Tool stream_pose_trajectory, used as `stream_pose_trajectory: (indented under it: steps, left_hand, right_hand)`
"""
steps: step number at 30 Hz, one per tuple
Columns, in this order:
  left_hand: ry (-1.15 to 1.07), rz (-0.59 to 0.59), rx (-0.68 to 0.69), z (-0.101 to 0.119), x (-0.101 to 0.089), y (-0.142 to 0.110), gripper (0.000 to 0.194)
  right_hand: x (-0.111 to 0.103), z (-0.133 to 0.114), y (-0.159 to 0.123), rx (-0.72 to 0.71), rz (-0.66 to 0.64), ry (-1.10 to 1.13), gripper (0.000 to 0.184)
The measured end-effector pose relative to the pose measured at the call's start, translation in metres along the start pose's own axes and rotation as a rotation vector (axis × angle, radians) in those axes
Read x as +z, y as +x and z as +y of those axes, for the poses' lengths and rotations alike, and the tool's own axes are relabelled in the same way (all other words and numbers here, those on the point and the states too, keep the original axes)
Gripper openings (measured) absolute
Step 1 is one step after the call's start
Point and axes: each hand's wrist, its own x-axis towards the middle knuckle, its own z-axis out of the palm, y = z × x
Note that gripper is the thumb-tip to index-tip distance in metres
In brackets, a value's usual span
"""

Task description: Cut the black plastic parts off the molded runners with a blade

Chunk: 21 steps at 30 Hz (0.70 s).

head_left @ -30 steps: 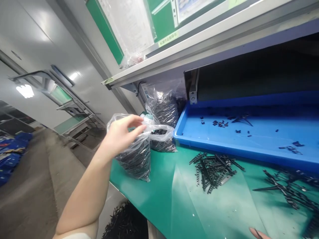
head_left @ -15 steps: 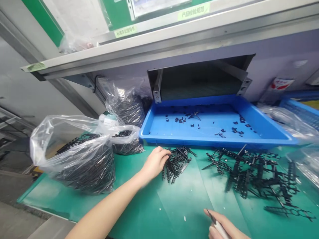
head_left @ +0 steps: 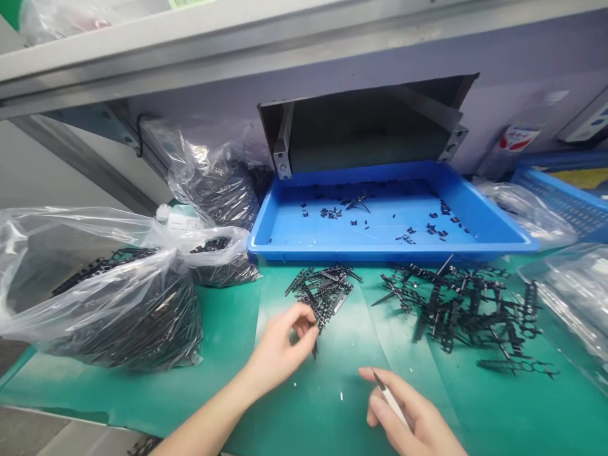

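Note:
My left hand (head_left: pixel 285 345) is closed in a pinch at the near edge of a pile of small black plastic strips (head_left: pixel 327 286). A dark strip (head_left: pixel 315 348) pokes out below its fingertips, mostly hidden by the fingers. To the right, my right hand (head_left: pixel 408 411) grips a slim white-handled tool (head_left: pixel 393 403) with a dark pointed tip, its index finger stretched forward. Whether the tool is a knife or tweezers I cannot tell. Beyond it on the right lies a tangled heap of black plastic frames (head_left: pixel 475 310).
A blue tray (head_left: pixel 389 251) with scattered black bits stands behind the pile, below a wall opening (head_left: pixel 365 133). Clear bags of black parts (head_left: pixel 137 316) stand at left. A clear plastic box (head_left: pixel 570 297), a blue basket (head_left: pixel 565 193) and a bottle (head_left: pixel 517 136) are at right.
My left hand has come back from the pile toward me, with a dark strip at its fingertips. My right hand has come further into view, still holding the tool. The view has tilted down.

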Motion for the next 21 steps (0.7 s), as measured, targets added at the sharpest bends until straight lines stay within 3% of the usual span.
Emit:
stream_pose_trajectory:
  steps: [3,6,10,14,18,21]
  left_hand:
    - [-0.349,-0.218,-0.148,-0.006,0.017,-0.029,0.005]
    - [-0.568,-0.349,-0.236,-0.01,0.033,-0.047,0.013]
    - [-0.759,-0.315,-0.342,-0.008,0.043,-0.052,0.032]
    - [-0.697,-0.368,-0.446,0.0,0.042,-0.05,0.022]
    - [-0.68,-0.283,-0.465,0.001,0.038,-0.05,0.025]
    - [-0.721,-0.205,-0.477,-0.002,0.038,-0.051,0.03]
  right_hand:
    - [0.007,-0.01,0.008,0.079,-0.012,0.163,0.046]
    - [0.014,-0.016,0.014,0.13,-0.095,0.291,0.034]
    - [0.019,-0.015,0.016,0.152,-0.15,0.336,0.018]
    - [0.017,-0.008,0.011,0.139,-0.086,0.224,0.019]
    - [0.004,-0.007,0.002,-0.042,-0.062,-0.084,0.031]
    - [-0.005,-0.015,-0.003,-0.174,-0.137,-0.316,0.035]
